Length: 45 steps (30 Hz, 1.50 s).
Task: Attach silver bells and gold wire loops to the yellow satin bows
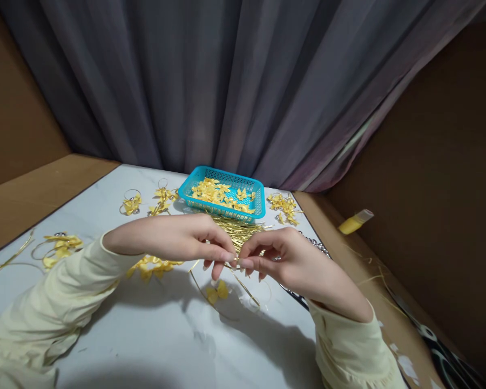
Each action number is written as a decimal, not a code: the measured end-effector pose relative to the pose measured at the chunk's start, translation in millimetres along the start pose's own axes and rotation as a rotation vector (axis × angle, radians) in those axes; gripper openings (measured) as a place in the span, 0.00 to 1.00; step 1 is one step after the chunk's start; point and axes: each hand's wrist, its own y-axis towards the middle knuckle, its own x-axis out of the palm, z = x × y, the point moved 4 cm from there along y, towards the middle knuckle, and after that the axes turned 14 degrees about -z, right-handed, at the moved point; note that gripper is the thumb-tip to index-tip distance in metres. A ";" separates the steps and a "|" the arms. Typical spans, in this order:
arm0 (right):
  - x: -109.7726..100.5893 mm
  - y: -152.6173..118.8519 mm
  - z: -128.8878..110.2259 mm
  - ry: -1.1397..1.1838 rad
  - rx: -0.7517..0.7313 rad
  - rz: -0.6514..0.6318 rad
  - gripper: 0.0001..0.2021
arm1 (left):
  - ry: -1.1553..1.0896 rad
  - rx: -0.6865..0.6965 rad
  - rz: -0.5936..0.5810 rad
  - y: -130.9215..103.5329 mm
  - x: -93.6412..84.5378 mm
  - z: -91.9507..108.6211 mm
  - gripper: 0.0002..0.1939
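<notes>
Over the middle of the white tabletop (154, 329), my left hand (202, 243) and my right hand (285, 262) meet fingertip to fingertip. Both pinch a thin gold wire (247, 290), whose loose end slants down to the right; the pinched part is mostly covered by the fingers. Below the hands is a small yellow ribbon flower (217, 292) with a curved wire beside it; I cannot tell whether it is joined to the pinched wire. Just behind the fingers lies a bundle of gold wires (238, 229), partly hidden by both hands.
A blue perforated basket (190, 202) holds yellow ribbon flowers. Wired flower pieces (132, 204) lie left, and more (284, 207) right. Silver beads (318, 244) sit behind my right wrist. Farther right are a small yellow-filled container (355, 221) and black-handled scissors (439, 346). A grey curtain (194, 81) hangs behind.
</notes>
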 end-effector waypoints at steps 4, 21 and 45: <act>-0.3 0.1 0.6 -0.004 -0.011 -0.008 0.07 | -0.032 -0.022 0.030 0.2 1.0 -0.8 0.16; 11.3 -13.9 -14.2 -0.733 -0.296 0.581 0.11 | -0.453 0.173 0.186 1.0 -13.3 -10.2 0.17; 15.1 -12.6 -16.2 -0.900 -0.243 0.627 0.09 | 0.629 0.212 0.871 -13.8 11.8 17.0 0.09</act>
